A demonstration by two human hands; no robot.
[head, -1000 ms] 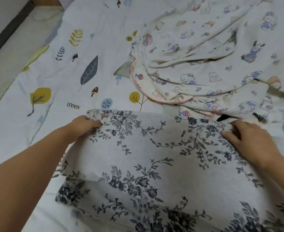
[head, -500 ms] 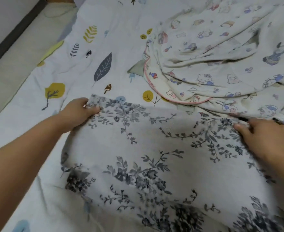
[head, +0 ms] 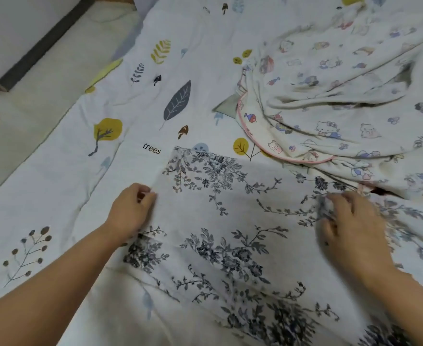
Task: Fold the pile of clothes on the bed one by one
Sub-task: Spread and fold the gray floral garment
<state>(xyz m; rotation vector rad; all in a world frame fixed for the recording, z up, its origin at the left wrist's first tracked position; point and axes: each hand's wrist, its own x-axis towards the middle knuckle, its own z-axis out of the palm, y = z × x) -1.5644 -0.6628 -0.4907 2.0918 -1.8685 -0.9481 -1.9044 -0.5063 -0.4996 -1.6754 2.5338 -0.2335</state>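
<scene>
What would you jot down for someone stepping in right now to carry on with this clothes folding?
Left hand: pinching the left edge of the floral garment.
Right hand: fingers curled on the garment's right side, blurred, so the grip is unclear.
The floral garment lies spread flat on the bed sheet, its far edge laid down.
The cartoon-print cloth lies crumpled beyond it, unfolded.
Left to do: finish folding the floral piece, then the cartoon-print one.

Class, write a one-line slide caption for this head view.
Both hands, left hand and right hand, on a floral cloth spread across the bed.
</scene>
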